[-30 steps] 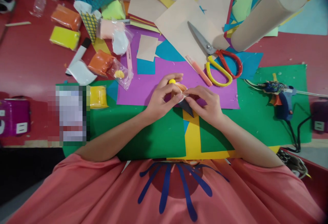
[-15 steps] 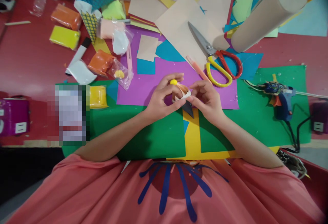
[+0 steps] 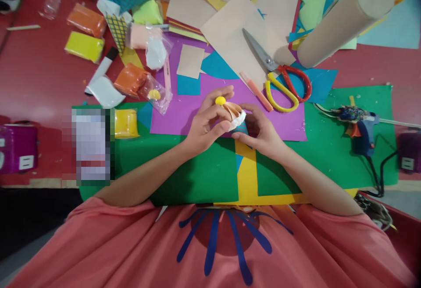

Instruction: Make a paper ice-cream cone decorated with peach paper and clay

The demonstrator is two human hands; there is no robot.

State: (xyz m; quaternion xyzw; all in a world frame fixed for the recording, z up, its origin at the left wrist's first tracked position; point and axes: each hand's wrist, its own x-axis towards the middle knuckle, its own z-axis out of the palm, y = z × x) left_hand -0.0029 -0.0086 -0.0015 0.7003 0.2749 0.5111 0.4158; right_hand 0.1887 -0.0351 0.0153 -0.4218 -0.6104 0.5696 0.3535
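Between my two hands is a small paper ice cream cone, tilted over the purple sheet. Its teal cone carries a grid pattern, a white clay rim and a brown folded-paper swirl, with a yellow clay ball at the tip. My left hand is closed on the rim and swirl with thumb and fingers. My right hand is closed around the teal cone, thumb on the near side; its fingertips behind are hidden. Scissors with red and yellow handles and a pink-orange pen lie just beyond.
Other paper cones and wrapped clay packs crowd the back left. A beige paper tube leans at the back right. The blue glue gun lies on the green sheet, its black stand beside it. A phone-like blurred rectangle sits left.
The cone has turned in my hands, so its teal grid side and white rim now show instead of the dark side. My right fingers have moved down onto the cone.
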